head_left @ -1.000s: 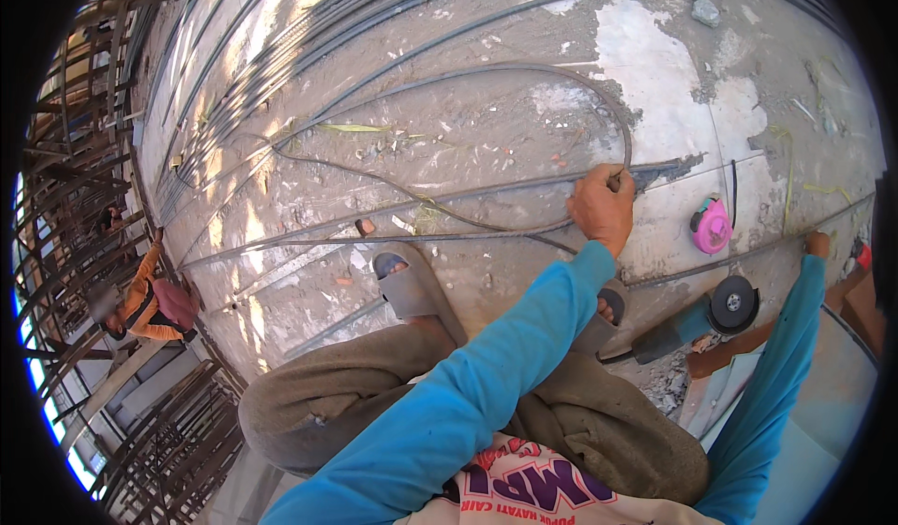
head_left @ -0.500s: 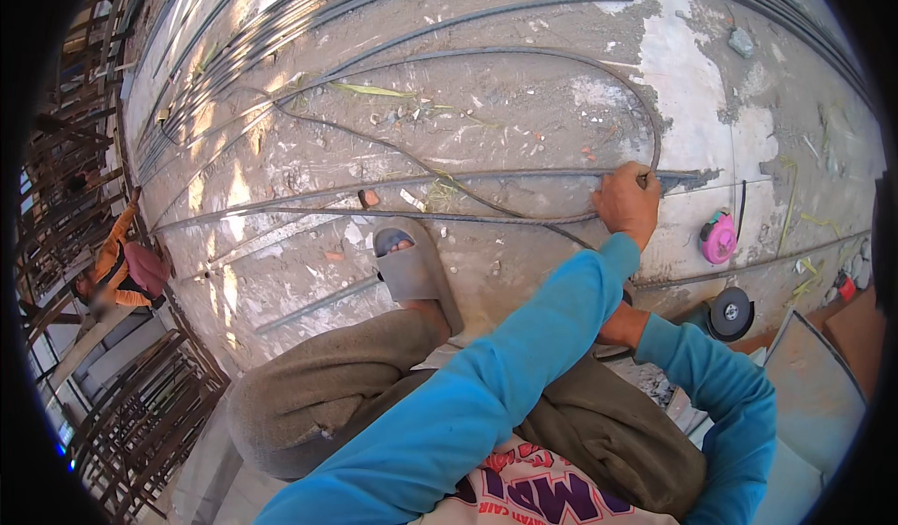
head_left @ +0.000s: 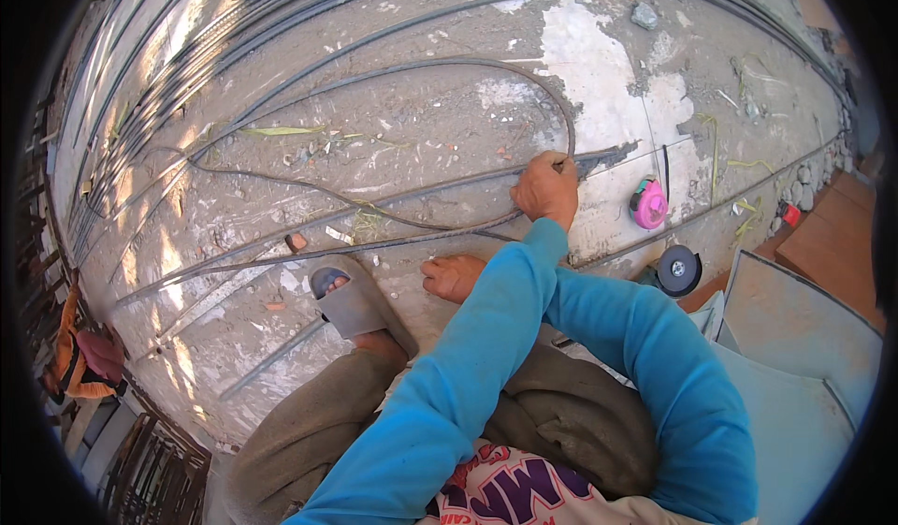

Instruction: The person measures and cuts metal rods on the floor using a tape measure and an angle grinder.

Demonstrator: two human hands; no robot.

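My left hand (head_left: 547, 188) is closed round a dark steel bar (head_left: 564, 104), where its curved loop comes down to the floor. The rest of this bar sweeps up and away to the left. Under the left forearm my right arm crosses over, and my right hand (head_left: 454, 278) is low above the floor, just nearer than a long straight steel bar (head_left: 374, 246). Its fingers are partly bent and apart, with nothing visible in them. A sandalled foot (head_left: 351, 296) rests left of the right hand.
A pink tape measure (head_left: 648, 205) lies right of my left hand. Nearer is a tool with a dark round disc (head_left: 679, 269). Pale sheets (head_left: 795, 319) lean at the right. Many steel bars (head_left: 281, 34) run across the back; a person in orange (head_left: 84, 357) is far left.
My right hand has come out from beneath the left forearm and moved left toward the foot. The left hand keeps its grip on the bar. The whole view has shifted.
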